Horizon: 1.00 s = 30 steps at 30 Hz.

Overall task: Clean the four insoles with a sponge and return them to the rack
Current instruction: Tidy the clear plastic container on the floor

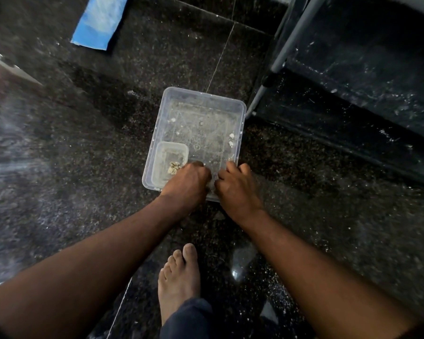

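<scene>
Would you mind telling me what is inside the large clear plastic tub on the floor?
The large clear plastic tub holds a smaller clear container at its near left corner and scattered pale specks. Both hands, left hand and right hand, cover its near edge; anything beneath them is hidden.

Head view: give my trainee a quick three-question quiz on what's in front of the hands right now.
1. True or false: the clear tub stands on the dark floor.
2. Where in the tub is the small inner container? A) far right corner B) near left corner C) centre
3. Fill in: both the left hand and right hand are at the tub's ____ edge.

Key: 1 true; 2 B; 3 near.
</scene>
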### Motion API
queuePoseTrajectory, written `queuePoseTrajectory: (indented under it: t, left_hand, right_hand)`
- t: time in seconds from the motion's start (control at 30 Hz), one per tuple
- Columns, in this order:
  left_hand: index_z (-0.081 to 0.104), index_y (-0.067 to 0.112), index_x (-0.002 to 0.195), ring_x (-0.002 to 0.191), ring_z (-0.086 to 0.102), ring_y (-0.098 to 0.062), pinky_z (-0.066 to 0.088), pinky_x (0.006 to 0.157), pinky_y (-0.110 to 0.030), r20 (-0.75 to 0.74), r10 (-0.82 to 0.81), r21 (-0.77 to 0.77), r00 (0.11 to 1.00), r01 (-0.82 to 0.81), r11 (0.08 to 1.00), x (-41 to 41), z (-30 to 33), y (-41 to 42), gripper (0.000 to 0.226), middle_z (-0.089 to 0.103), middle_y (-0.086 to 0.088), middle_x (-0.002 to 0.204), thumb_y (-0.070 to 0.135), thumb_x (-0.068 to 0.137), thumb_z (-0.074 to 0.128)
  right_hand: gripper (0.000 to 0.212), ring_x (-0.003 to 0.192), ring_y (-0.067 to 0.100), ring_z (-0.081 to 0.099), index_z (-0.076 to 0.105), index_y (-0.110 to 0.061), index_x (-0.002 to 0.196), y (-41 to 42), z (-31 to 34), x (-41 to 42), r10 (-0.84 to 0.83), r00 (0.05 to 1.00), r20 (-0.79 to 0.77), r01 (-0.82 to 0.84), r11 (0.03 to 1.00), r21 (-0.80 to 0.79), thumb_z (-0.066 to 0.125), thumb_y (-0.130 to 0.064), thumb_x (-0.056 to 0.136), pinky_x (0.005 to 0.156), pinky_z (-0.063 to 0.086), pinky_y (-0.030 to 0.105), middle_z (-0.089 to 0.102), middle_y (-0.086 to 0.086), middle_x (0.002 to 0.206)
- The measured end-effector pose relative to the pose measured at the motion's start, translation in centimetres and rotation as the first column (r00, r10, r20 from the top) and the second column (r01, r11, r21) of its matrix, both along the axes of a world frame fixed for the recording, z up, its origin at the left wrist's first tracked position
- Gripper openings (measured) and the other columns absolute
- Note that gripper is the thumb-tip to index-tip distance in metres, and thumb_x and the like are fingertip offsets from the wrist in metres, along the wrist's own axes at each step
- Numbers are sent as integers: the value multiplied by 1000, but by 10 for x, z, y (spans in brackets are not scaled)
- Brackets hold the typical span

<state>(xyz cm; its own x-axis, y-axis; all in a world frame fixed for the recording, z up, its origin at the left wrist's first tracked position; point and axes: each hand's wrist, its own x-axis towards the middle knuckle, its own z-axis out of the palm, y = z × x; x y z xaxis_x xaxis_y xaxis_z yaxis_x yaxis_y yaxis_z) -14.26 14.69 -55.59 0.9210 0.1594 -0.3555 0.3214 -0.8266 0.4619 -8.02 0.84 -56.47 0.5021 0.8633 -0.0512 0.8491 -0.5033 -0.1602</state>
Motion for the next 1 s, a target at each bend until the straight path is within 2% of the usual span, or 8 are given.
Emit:
queuePoseTrajectory:
  t: [0.2,0.3,0.4,0.5,0.67,0.8,0.9,1.0]
  left_hand:
    - [76,4,97,89,68,-36,55,79,-44,31,14,-19,999,-13,1000,-2,-1,-2,14,66,-17,96,13,89,69]
    - [77,7,103,94,67,-35,55,82,-41,33,30,-47,999,-29,998,-3,-1,1,22,67,-16,101,11,82,79]
    - [77,8,111,100,67,-31,53,86,-37,20,49,-47,999,-48,998,-5,2,11,34,68,-14,109,4,77,84]
    - [77,10,112,106,64,-30,53,88,-37,49,43,-17,998,-42,999,-8,5,22,34,70,-11,110,-1,80,79]
    - [77,11,112,111,56,-30,48,91,-38,16,-4,37,1000,3,999,-11,11,30,32,69,-10,110,7,81,81]
    - [76,13,108,112,51,-27,43,87,-31,-4,-76,100,997,76,992,-15,12,26,20,66,-8,112,12,89,73]
    - [75,13,111,117,49,-26,40,88,-30,-17,-78,132,997,80,988,-13,13,22,20,65,-7,117,13,92,69]
    - [74,13,111,118,49,-26,41,90,-31,-31,-81,152,996,85,985,-12,12,20,19,66,-7,117,11,94,66]
  right_hand:
    - [12,88,27,54,68,-17,62,4,3,-2,-164,982,-89,161,986,-47,78,-18,70,68,20,35,62,-6,68]
    - [15,89,28,55,66,-17,62,6,-1,-1,-210,969,-128,209,978,-15,79,-22,70,69,21,36,62,-4,72]
    - [13,93,25,53,63,-21,68,9,2,1,-269,934,-235,287,957,50,74,-20,73,71,19,34,62,-5,81]
    - [22,95,16,48,55,-29,71,16,3,7,-339,869,-361,365,931,3,70,-13,76,71,14,30,63,-8,86]
    - [28,82,27,62,69,-21,76,22,-5,16,-418,716,-559,486,873,-32,53,1,71,73,51,32,66,7,82]
    - [26,94,30,59,77,-11,93,20,10,23,-316,821,-475,341,939,-36,59,3,79,85,51,35,66,9,90]
    - [18,105,24,48,71,-20,103,15,19,20,-229,902,-366,199,973,-118,62,-14,88,88,39,31,53,-6,96]
    - [16,108,22,45,68,-29,100,15,13,13,-198,924,-328,154,976,-154,63,-23,86,82,23,31,63,-4,108]
